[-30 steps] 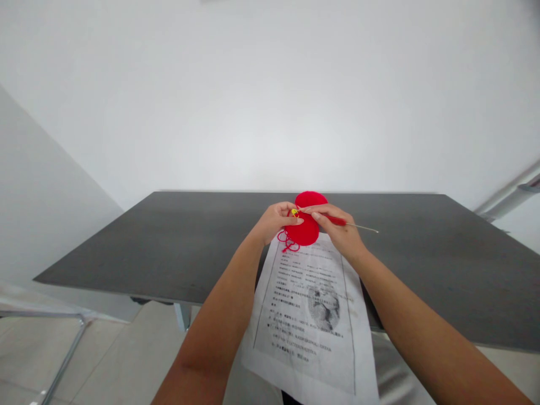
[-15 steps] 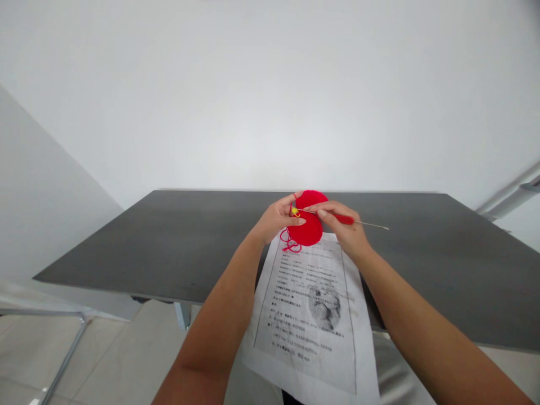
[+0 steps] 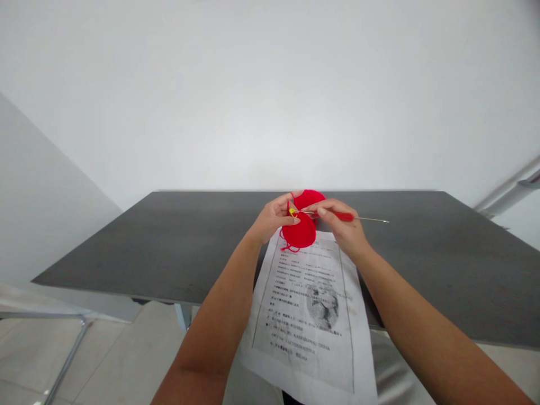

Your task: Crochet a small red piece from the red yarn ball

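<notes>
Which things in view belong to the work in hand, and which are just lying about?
In use:
- Nearer red disc, in the left hand
- Farther red disc, behind it
- Hook, in the right hand
- Yellow clip
- Red yarn

Just there:
- Printed sheet below, its role unclear
- Dark table
- Metal frame

"Can you read the printed sheet (image 3: 329, 363)?"
"No, too blurred."
"And the crochet hook (image 3: 343, 216)?"
"The right hand (image 3: 346, 233) hides part of its handle."
"The tabletop (image 3: 455, 270)?"
"Cut off at right."
</notes>
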`<state>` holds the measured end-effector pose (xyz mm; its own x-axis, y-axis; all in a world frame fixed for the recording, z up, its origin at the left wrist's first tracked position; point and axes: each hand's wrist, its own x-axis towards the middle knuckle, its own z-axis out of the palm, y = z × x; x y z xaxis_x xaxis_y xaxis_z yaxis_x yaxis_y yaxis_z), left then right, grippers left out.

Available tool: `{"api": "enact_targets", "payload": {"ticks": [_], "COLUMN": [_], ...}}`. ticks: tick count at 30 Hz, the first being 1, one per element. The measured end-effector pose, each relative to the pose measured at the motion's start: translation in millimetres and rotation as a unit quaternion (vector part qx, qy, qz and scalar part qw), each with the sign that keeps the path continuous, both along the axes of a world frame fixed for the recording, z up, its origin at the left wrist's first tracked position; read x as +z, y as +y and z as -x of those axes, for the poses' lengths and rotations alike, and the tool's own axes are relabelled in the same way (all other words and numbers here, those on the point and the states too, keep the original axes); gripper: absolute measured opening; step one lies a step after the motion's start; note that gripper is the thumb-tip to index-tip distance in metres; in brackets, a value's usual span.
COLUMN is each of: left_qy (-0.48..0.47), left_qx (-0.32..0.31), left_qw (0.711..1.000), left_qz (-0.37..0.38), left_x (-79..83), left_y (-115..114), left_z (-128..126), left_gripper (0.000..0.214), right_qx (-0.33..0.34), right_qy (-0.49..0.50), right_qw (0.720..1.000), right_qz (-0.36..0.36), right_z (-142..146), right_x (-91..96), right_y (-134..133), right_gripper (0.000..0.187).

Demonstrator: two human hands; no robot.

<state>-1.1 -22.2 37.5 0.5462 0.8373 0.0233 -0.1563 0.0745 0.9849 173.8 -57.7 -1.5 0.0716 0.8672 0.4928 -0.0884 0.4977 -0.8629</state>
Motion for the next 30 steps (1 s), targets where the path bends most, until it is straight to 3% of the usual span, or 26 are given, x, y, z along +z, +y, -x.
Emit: {"api": "enact_targets", "payload": {"ticks": [12,22,30], "left_qy": [0.005,0.02,-0.006], "left_qx": [0.023,0.026,-0.001], "left_qw": [1.0,0.999,0.999], "left_qz": [0.012,0.001,0.048], "left_x": [1.9,-1.1,2.6], "left_y": [1.2,5.0,2.5], "left_z": [2.2,3.8,4.5], "left_gripper": [0.068,0.067,0.062], "right_qx": [-0.002,-0.006,-0.02], "right_qy": [0.014,-0.092,-0.047], "right_qw": [1.0,0.995,0.999], "right_qz": [0.003,-0.035,-0.006], "right_z": [2.5,3.3,2.8], "right_x": [-0.1,5.8,0.5], "right_y": [-0.8,-6.1,-3.0], "right_gripper": [0.02,0.014,0.012]}}
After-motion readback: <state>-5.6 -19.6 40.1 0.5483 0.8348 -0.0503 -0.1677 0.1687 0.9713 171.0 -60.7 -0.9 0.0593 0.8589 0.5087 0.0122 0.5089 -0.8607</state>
